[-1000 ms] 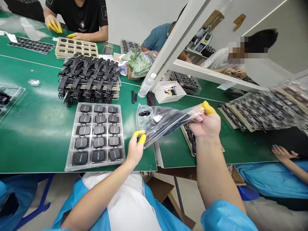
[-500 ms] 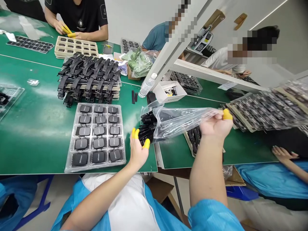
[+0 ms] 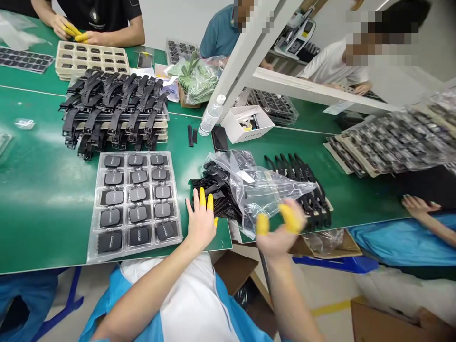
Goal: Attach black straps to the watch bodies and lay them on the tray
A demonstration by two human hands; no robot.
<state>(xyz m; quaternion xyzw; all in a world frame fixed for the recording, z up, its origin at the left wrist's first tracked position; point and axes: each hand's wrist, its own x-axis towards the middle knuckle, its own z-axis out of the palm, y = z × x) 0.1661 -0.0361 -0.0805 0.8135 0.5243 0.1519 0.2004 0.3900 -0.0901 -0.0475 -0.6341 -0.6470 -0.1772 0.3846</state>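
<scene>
My left hand (image 3: 201, 222), with yellow finger cots on some fingers, lies stretched out against the near left side of a heap of black watch straps (image 3: 217, 187). The straps spill partly out of a clear plastic bag (image 3: 260, 187), which lies slack over their right side. Just in front of the bag, my right hand (image 3: 280, 235) is smeared by motion, its yellow-tipped fingers apart and nothing seen between them. Left of my left hand sits a clear tray (image 3: 93, 237) holding dark square watch bodies (image 3: 138, 213) in rows.
Stacked trays draped with black straps (image 3: 117, 107) stand behind the tray. Further right are a water bottle (image 3: 213, 115), a phone (image 3: 220, 138), a white box (image 3: 247, 126) and a row of straps (image 3: 315, 199). A co-worker's hand (image 3: 420, 206) rests at the right; other people sit beyond.
My right hand has let go of the stretched bag and come down toward me and left. The bag has sunk onto the table, and more straps show outside it. My left hand's fingers have straightened.
</scene>
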